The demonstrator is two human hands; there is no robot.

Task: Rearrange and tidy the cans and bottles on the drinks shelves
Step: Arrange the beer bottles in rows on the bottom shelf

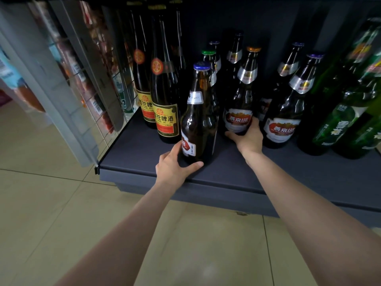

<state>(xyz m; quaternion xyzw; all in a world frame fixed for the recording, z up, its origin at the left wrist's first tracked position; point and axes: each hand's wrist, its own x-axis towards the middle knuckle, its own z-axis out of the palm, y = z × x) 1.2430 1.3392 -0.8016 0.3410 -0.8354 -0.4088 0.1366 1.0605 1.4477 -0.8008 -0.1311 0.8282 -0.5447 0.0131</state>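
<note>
A brown beer bottle with a blue cap [199, 120] stands upright near the front of the dark bottom shelf [144, 153]. My left hand [175, 164] wraps around its base. Further back, my right hand [248, 137] grips the base of a brown bottle with an orange cap [241, 96] and a red and white label. Beside it on the right stands a similar bottle with a purple cap [288, 112]. More brown bottles stand behind these.
Tall dark bottles with yellow and red labels [165, 100] stand at the left of the shelf. Green bottles [346, 112] fill the right side. A wire rack of goods [86, 79] hangs to the left. Beige floor tiles [61, 203] lie below.
</note>
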